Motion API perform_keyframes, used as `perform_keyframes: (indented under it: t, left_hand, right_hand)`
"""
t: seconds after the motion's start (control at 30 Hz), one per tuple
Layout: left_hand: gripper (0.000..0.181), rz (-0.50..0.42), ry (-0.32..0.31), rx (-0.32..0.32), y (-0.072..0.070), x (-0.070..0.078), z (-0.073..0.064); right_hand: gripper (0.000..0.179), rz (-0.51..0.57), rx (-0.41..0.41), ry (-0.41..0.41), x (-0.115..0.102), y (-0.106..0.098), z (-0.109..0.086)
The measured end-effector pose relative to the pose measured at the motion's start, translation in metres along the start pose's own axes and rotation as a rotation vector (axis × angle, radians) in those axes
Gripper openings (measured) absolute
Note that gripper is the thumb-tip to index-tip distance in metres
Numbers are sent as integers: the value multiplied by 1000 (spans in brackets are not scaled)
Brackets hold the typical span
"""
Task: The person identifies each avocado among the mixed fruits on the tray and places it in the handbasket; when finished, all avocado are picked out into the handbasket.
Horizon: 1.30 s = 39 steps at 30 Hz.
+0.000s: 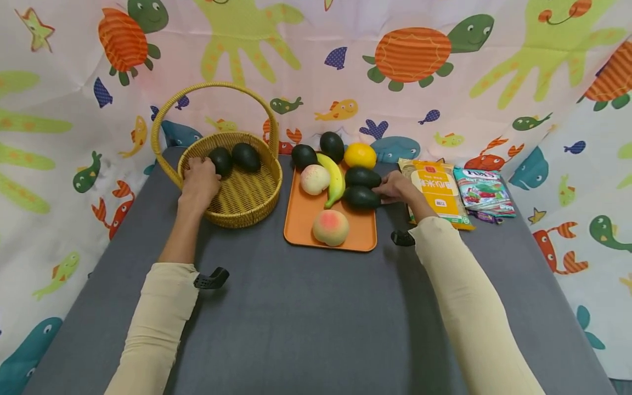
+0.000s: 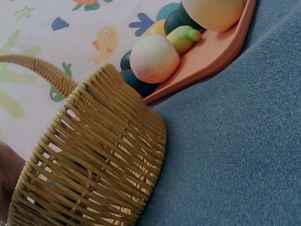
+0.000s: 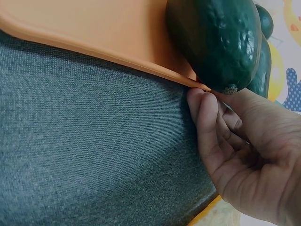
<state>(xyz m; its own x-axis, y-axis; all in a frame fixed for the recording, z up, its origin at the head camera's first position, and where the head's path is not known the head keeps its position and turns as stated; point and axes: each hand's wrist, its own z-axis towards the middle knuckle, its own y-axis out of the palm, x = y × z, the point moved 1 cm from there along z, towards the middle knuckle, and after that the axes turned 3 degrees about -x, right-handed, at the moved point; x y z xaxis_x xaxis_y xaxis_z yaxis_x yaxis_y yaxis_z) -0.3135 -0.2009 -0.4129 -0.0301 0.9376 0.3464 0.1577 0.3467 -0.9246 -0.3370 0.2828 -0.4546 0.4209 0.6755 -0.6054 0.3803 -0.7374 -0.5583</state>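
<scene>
In the head view my left hand (image 1: 199, 178) reaches over the near-left rim of a woven basket (image 1: 242, 219) with a tall handle. Its fingers are right beside one of two dark avocados (image 1: 245, 157) inside; I cannot tell what they hold. Only a sliver of this hand (image 2: 8, 176) shows in the left wrist view, behind the weave. My right hand (image 3: 254, 150) pinches the edge of an orange tray (image 3: 108, 59), just under the tip of a dark green avocado (image 3: 216, 42). The tray carries several avocados, a banana (image 1: 335, 181), two peaches (image 1: 331, 227) and a yellow fruit (image 1: 360, 156).
Right of the tray lie a yellow snack bag (image 1: 434, 192) and a teal candy bag (image 1: 484, 192), with small purple-wrapped sweets (image 1: 486, 217) by them. A grey cloth (image 1: 306, 318) covers the table. A printed curtain (image 1: 306, 60) hangs behind.
</scene>
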Motion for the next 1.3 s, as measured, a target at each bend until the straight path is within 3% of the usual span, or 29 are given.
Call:
perform_keyframes:
  t: [0.13,0.47,0.8,1.0,1.2,1.3]
  left_hand:
    - [60,1,-10,0,-2,-2,-2]
    - [60,-4,46,39,2,1,-10]
    - [67,-40,76,84,-14,18,-22]
    - [54,-69,161,220,-15,32,-28]
    - [42,-52,197,380,-6,53,-34]
    - [36,-57,230,422,-4,66,-40]
  right_hand:
    - [24,0,0,8,-5,-1,0]
    - [21,9,-19,19,2,2,1]
    - [24,36,-23,23,1,8,0]
    - [34,5,-18,34,-1,6,0]
    - [28,30,-23,32,-4,2,-3]
    - [24,31,-26,25,-5,1,-3]
